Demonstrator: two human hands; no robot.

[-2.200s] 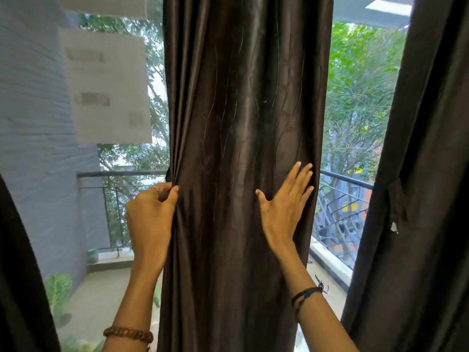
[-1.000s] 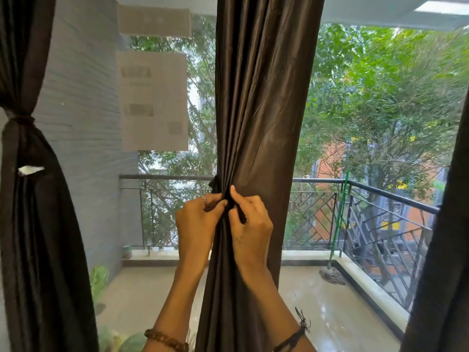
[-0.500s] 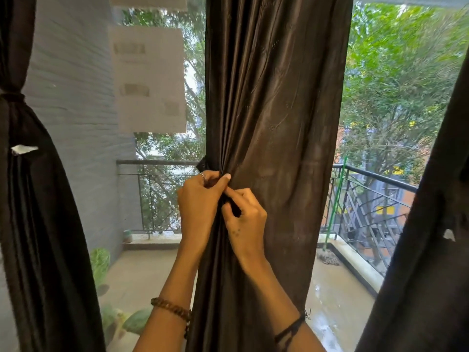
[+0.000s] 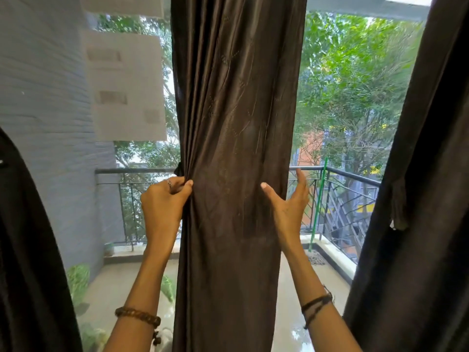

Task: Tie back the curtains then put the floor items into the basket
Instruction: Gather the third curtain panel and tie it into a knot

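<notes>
A dark brown middle curtain (image 4: 238, 123) hangs straight down in front of me, before a glass door. My left hand (image 4: 163, 207) pinches its left edge together with a dark tie-back strap end (image 4: 178, 171) at railing height. My right hand (image 4: 288, 204) is spread, thumb on the front of the cloth and fingers reaching around its right edge. No basket or floor item shows in this view.
Another dark curtain (image 4: 30, 250) hangs at the far left and a third (image 4: 416, 199) at the right. Papers (image 4: 127, 85) are stuck on the glass. Beyond lie a wet balcony floor, a black railing (image 4: 350, 176), a green-handled mop (image 4: 317, 212) and potted plants (image 4: 78, 278).
My right hand has left the pinch beside my left hand and moved to the curtain's right edge, fingers now spread. The left hand keeps its hold on the left edge.
</notes>
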